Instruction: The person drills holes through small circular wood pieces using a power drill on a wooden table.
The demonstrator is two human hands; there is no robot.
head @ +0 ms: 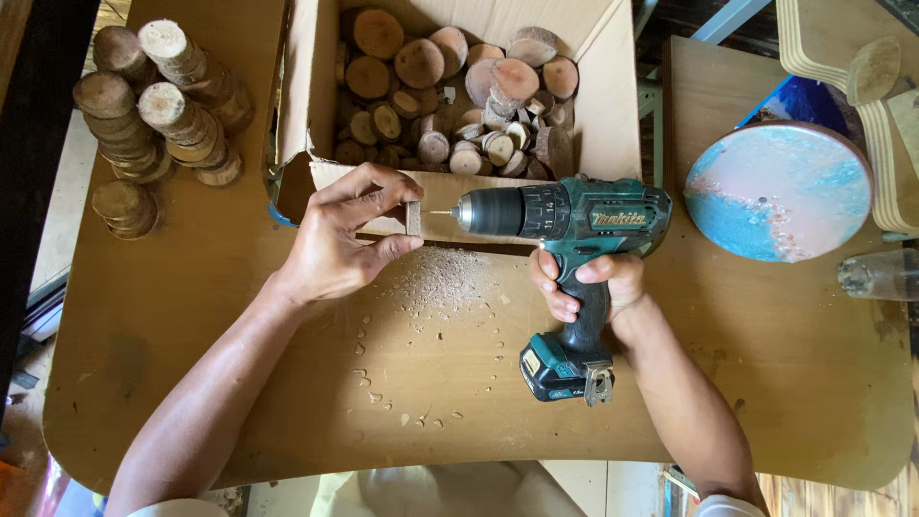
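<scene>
The left hand [335, 244] is pinching a small thin slice of pale wood [414, 217] edge-on between thumb and fingertips, near the middle of the bench, just in front of the box flap. The right hand [586, 285] is wrapping closed around the handle of a teal and black cordless drill [560, 215], whose fine bit [442, 212] is pointing at the slice's face, its tip just beside it or touching; I cannot tell which.

The risk, as I judge it, lies in that pinch: the slice is narrow and the fingers are sitting right beside the bit's line, so a slip or breakthrough could be running the bit into a fingertip, or the bit could be catching and spinning the slice out of the grip.

Pale sawdust [436, 282] is lying scattered under the drill on the smooth brown bench [144, 335]. Behind, an open cardboard box [603, 105] is holding rough bark-edged log rounds [450, 96]; more rounds [153, 105] are standing stacked at the far left corner. A glossy blue-and-pink round disc [775, 191] is resting at the right edge.
</scene>
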